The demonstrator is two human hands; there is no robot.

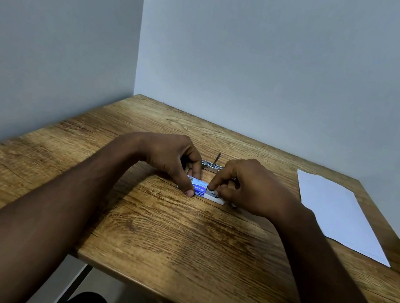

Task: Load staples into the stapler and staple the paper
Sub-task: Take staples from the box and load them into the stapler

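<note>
I have both hands down at the middle of the surface (180,239), working a small staple box (199,189) that lies flat on the wood. Its long axis runs roughly left to right, tilted a little toward the near right corner. My left hand (174,158) closes over the blue sleeve end, thumb on the near side and fingers on the far side, pinning it in a firm grip. My right hand (246,184) has its grip nearly closed at the box's right end, where the white inner tray (215,199) shows pulled partly out; the fingertips (212,185) touch that end, but I cannot tell whether they have hold of a strip of staples or only the tray.

The stapler (211,165) lies just beyond the box, between the two hands toward the far edge, its metal parts showing and a thin rod standing up from it, so I judge it is opened for loading. It is close to both hands, slightly nearer the right. The paper (337,213) lies flat, well apart, along the right edge, untouched.

My reading: staples come out to the right, then travel a short way back toward the far edge into the stapler.
</note>
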